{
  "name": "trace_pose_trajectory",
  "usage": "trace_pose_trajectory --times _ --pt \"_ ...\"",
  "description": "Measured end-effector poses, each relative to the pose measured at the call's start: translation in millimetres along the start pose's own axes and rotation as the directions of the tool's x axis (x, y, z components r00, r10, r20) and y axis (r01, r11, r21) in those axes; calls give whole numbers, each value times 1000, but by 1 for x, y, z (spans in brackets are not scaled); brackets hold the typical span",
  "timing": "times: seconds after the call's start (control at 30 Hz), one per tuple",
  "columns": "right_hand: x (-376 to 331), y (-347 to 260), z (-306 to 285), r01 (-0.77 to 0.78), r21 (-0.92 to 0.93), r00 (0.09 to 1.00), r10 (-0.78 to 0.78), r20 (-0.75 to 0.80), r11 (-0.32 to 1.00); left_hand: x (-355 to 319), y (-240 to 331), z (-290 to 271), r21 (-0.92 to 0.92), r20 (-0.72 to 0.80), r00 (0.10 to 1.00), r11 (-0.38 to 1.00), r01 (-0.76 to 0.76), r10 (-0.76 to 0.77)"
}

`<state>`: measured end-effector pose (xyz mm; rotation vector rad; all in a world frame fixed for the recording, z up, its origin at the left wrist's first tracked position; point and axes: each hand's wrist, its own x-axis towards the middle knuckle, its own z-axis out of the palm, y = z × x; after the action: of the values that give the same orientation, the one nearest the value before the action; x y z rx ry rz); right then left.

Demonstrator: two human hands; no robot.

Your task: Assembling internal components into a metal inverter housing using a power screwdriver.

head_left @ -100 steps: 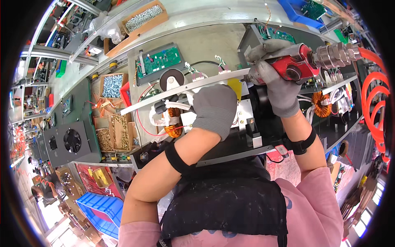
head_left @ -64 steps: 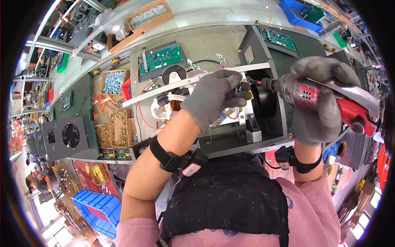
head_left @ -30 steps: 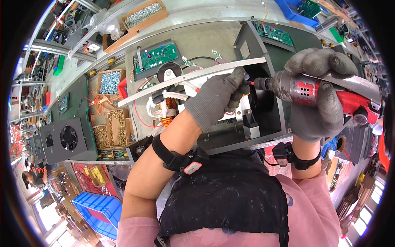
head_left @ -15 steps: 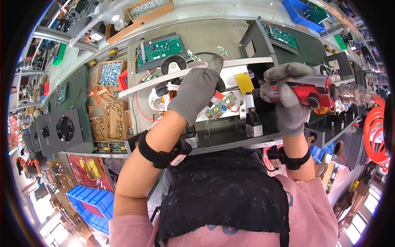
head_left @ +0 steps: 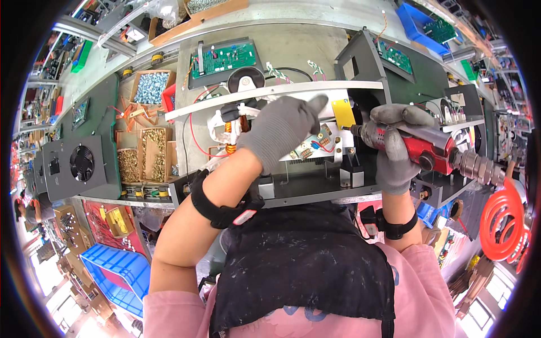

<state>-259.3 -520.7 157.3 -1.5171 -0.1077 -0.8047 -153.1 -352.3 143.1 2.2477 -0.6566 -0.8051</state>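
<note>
Left hand [head_left: 279, 132] on chassis [head_left: 315, 180], right hand [head_left: 394, 149] gripping screwdriver [head_left: 428, 149]

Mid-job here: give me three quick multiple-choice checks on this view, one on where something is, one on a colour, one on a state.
1. Where is the left hand?
A. On the open chassis, over its inner plate
B. In the blue bin
C. On the fan panel

2. What colour is the tool body in the right hand?
A. Green
B. Red
C. Yellow

3. How is the right hand?
A. Open and empty
B. Resting flat
C. Closed around the tool

Answers: 1 A, the gloved palm lies over the plate inside the chassis. 2 B, the body behind the fingers is red. 3 C, the fingers wrap the tool.
</note>
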Motion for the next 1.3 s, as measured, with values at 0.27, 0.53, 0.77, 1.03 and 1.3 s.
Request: trace_pose_trajectory --times 0.27,0.53,0.77,1.03,1.3 --pt "-9 -1 7 -24 -33 992 20 -121 999 -67 10 26 337 510 860 919 -205 5" --pt "-8 1 7 -8 33 997 11 -77 999 -68 3 32 241 537 843 954 -177 20" --pt "-11 1 4 -19 -27 982 14 -190 999 -74 -1 41 118 575 811 969 -215 109" --pt "-14 -1 8 -101 -13 964 94 -249 995 -70 -4 45 85 586 792 960 -268 169" --pt "-21 -4 10 -2 -62 996 -3 -84 998 -75 -9 50 80 509 829 946 -314 232"
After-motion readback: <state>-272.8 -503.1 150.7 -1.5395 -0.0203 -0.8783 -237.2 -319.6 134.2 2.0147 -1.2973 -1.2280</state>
